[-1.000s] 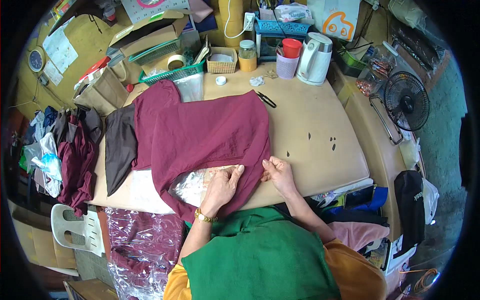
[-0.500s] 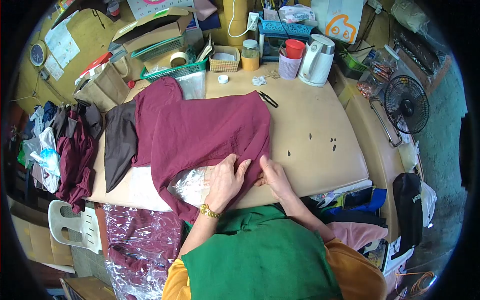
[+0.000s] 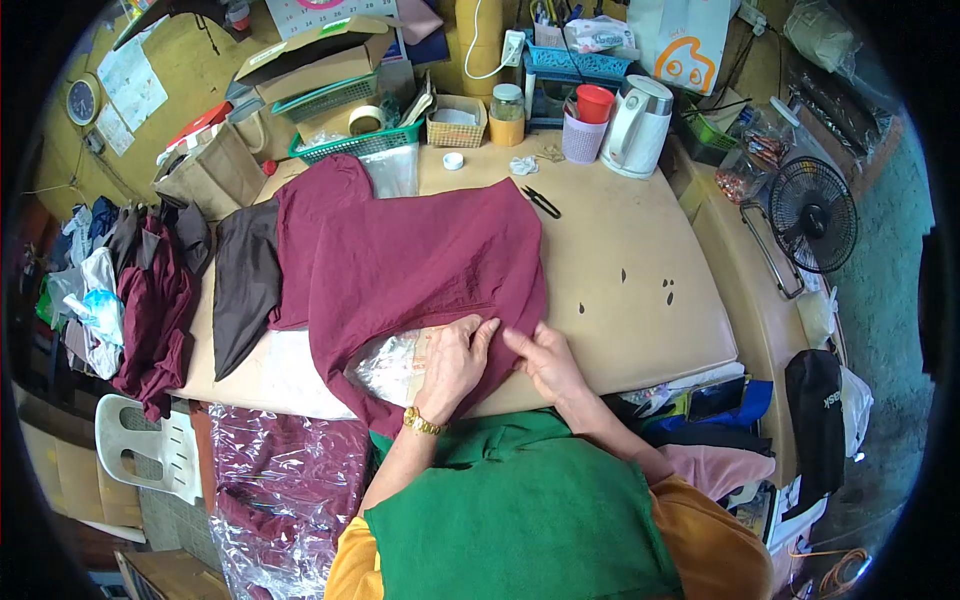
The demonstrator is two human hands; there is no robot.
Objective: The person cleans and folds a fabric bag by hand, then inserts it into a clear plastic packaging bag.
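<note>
A maroon garment (image 3: pixel 420 245) lies spread over the tan worktable, its near edge hanging toward my green apron. My left hand (image 3: pixel 456 362), with a gold watch (image 3: pixel 423 421) at the wrist, pinches the cloth near the lower hem. Close beside it, my right hand (image 3: pixel 545 362) grips the cloth edge between thumb and curled fingers. Clear plastic (image 3: pixel 385 365) shows under the hem by my left wrist. Beyond the garment's far right corner lie black thread snips (image 3: pixel 541 202).
A dark brown cloth piece (image 3: pixel 245 285) lies at the left, beside more maroon cloth. Along the back stand a green basket (image 3: pixel 360 142), a jar (image 3: pixel 507 115), a purple cup (image 3: pixel 582 138) and a white kettle (image 3: pixel 637 127). A black fan (image 3: pixel 813 214) stands at the right.
My right thumb has shifted left, closer to my left hand, and the cloth between the hands is gathered slightly differently. The view has tilted a little.
</note>
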